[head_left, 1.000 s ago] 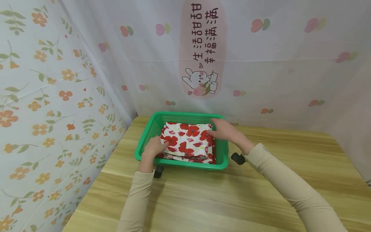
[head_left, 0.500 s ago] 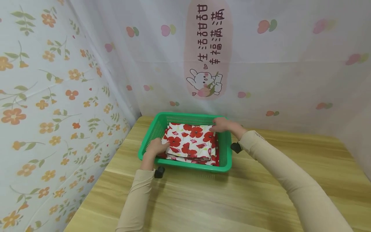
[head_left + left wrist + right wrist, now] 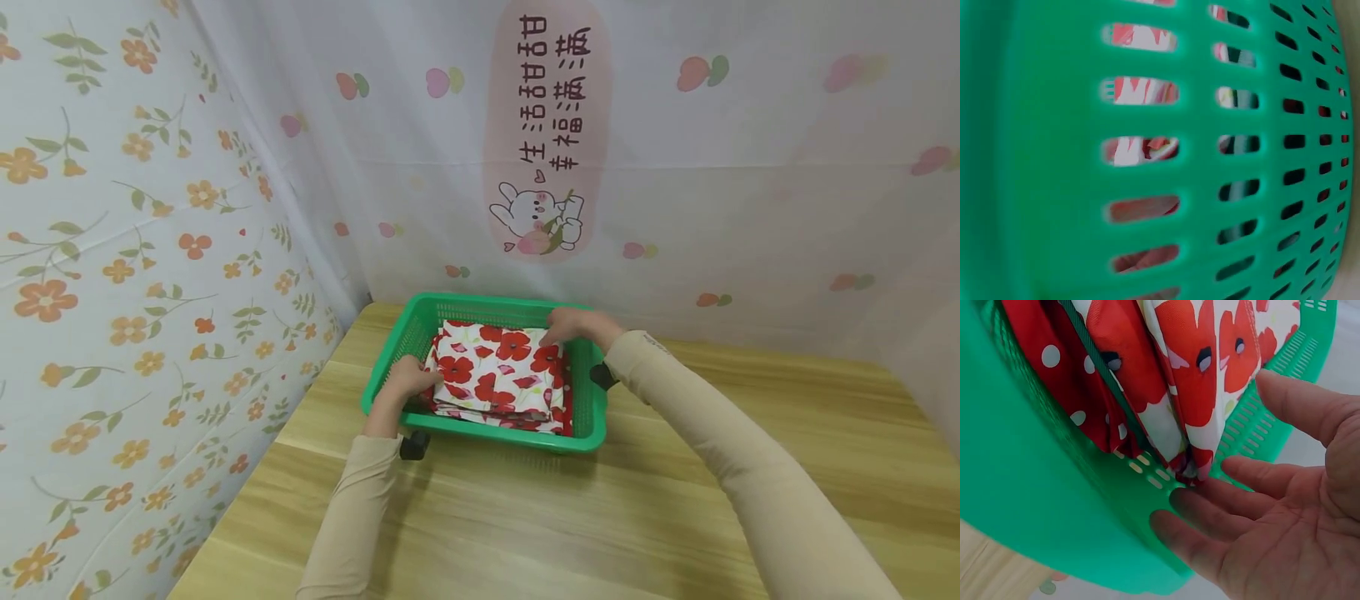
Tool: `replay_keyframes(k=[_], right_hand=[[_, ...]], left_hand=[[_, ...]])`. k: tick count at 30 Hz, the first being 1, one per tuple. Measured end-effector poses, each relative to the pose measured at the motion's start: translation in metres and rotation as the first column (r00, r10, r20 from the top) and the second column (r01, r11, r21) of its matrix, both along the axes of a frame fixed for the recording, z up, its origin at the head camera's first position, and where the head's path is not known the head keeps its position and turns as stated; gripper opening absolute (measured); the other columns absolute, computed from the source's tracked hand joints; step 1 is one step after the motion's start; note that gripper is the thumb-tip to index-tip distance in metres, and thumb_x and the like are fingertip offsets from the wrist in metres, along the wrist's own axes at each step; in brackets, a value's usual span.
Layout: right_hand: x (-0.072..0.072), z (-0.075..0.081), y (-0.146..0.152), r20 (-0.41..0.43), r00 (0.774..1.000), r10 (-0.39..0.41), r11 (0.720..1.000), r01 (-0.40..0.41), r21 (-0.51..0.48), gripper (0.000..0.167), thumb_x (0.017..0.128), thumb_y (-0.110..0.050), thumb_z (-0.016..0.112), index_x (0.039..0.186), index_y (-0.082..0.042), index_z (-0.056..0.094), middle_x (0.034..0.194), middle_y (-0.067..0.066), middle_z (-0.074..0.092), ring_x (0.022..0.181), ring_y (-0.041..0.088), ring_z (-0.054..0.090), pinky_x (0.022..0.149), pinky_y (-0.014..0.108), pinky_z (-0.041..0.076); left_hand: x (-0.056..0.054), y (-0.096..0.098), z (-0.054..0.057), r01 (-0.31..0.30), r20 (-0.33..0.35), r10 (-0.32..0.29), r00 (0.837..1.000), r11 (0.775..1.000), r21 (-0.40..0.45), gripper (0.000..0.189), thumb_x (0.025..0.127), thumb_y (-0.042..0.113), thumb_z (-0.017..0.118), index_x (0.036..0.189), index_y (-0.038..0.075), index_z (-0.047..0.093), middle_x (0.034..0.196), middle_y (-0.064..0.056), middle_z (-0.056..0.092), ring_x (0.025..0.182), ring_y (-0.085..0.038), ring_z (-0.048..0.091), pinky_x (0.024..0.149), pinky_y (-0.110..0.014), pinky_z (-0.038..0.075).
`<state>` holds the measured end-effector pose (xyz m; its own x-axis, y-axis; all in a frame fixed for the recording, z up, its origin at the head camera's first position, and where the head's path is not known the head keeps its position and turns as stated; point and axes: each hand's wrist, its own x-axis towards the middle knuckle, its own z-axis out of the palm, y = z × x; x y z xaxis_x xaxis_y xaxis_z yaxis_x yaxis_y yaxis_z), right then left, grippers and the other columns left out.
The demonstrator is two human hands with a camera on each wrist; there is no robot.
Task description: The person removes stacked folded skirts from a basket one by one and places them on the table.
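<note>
A stack of folded cloth (image 3: 495, 367), white with red poppies, lies in a green plastic basket (image 3: 487, 435). Beneath it shows a red cloth with white dots (image 3: 1050, 356). My left hand (image 3: 408, 379) is at the stack's left edge, inside the basket, its thumb by the cloth; most of its fingers are hidden in the head view. Only bits of skin show through the basket's slots in the left wrist view. At the stack's back right corner is my right hand (image 3: 573, 325). Its fingers (image 3: 1204, 515) are extended and spread, with fingertips against or beside the folded edge.
The basket stands on a wooden table (image 3: 480, 517), near its back left. A white printed curtain (image 3: 675, 208) hangs close behind, and a flowered curtain (image 3: 165, 292) borders the left side. Black wrist devices (image 3: 414, 446) sit at the basket's outer sides.
The head view has shifted, so the scene sits slightly further right. My right wrist has come nearer the basket's right rim. My left hand stays at the stack's left edge.
</note>
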<state>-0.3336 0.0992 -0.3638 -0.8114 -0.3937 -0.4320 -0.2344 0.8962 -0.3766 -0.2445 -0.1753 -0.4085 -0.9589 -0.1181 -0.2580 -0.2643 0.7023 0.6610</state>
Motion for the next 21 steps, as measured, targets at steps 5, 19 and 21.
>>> replay_keyframes(k=[5, 19, 21], right_hand=[[-0.016, -0.017, 0.001, 0.002, 1.0, 0.032, 0.998, -0.032, 0.059, 0.056, 0.091, -0.022, 0.053, 0.134, 0.011, 0.037, 0.135, 0.027, 0.041, 0.122, 0.036, 0.042, 0.103, 0.044, 0.035], [-0.027, -0.016, 0.001, 0.112, 0.988, -0.107, 0.99, 0.116, -0.078, 0.021, 0.087, -0.01, 0.057, 0.102, 0.006, 0.058, 0.099, 0.014, 0.058, 0.087, 0.023, 0.055, 0.084, 0.044, 0.049], [-0.018, -0.008, 0.001, 0.151, 0.981, -0.119, 0.977, 0.142, -0.156, 0.022, 0.089, -0.007, 0.054, 0.103, 0.009, 0.057, 0.099, 0.016, 0.061, 0.085, 0.022, 0.059, 0.085, 0.043, 0.05]], left_hand=[[-0.002, 0.004, -0.002, 0.003, 0.044, -0.003, 0.999, 1.0, 0.003, 0.029, 0.077, 0.013, 0.068, 0.059, 0.008, 0.045, 0.06, -0.003, 0.044, 0.052, -0.015, 0.041, 0.046, -0.024, 0.034], [-0.004, 0.003, -0.002, -0.046, 0.072, 0.026, 0.997, 0.954, 0.298, 0.011, 0.077, -0.001, 0.063, 0.07, 0.001, 0.054, 0.068, -0.004, 0.053, 0.056, -0.012, 0.05, 0.054, -0.025, 0.047], [-0.004, 0.001, -0.002, -0.054, 0.069, 0.033, 0.997, 0.939, 0.339, 0.008, 0.077, -0.002, 0.063, 0.072, 0.0, 0.056, 0.069, -0.004, 0.055, 0.058, -0.011, 0.052, 0.055, -0.025, 0.049]])
